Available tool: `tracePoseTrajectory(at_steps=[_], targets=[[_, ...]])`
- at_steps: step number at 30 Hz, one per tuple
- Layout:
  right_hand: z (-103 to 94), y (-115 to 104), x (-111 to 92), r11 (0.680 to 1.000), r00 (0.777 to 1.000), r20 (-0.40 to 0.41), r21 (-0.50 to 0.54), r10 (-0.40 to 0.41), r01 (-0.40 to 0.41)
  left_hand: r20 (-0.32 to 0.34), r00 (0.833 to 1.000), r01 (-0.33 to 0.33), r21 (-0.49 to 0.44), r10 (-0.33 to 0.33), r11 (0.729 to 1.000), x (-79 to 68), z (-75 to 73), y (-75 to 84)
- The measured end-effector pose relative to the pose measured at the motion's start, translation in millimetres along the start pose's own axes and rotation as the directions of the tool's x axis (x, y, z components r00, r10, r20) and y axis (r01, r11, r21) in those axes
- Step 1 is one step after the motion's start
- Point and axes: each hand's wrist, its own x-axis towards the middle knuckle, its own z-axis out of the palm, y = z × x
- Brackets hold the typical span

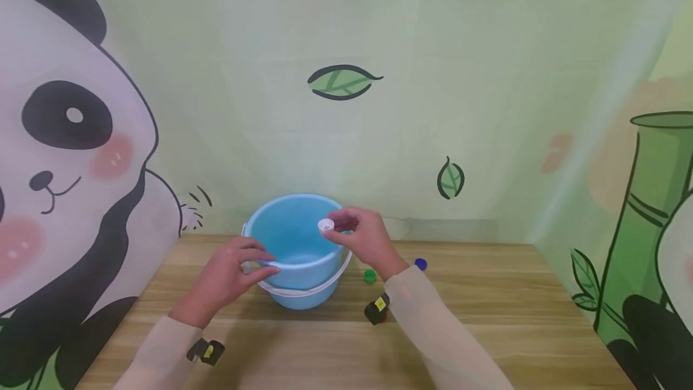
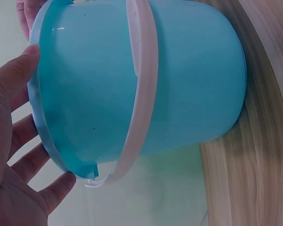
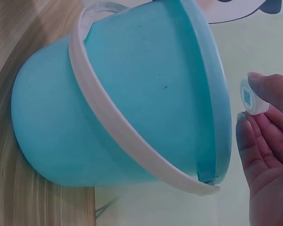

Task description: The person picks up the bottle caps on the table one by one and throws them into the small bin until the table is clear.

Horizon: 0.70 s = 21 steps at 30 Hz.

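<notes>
A light blue bucket [image 1: 304, 278] stands upright on the table, its pale handle [image 2: 144, 89] hanging down against the near side. My left hand [image 1: 230, 272] holds the bucket's near left rim, thumb on the outer side and the other fingers reaching over the edge. Above the right part of the rim, my right hand [image 1: 364, 238] pinches a small white bottle cap [image 1: 326, 225] between thumb and fingers. In the right wrist view the cap's printed flat face [image 3: 247, 96] shows, just beyond the bucket's rim.
A green bottle cap [image 1: 370, 276] lies on the wooden table [image 1: 476, 312] right of the bucket. Farther right is a blue bottle cap [image 1: 420, 265], beside the right wrist. A patterned backdrop [image 1: 260, 107] with pandas and leaves rises behind the table.
</notes>
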Motion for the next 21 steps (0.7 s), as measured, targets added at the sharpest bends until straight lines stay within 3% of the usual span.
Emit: tracePoseTrajectory(at_steps=[21], targets=[[5.0,1.6,6.8,0.999,1.000,0.009,-0.033,-0.008,0.009,0.018,1.000,0.013,-0.012,-0.013,1.000,0.9,-0.7,-1.6]])
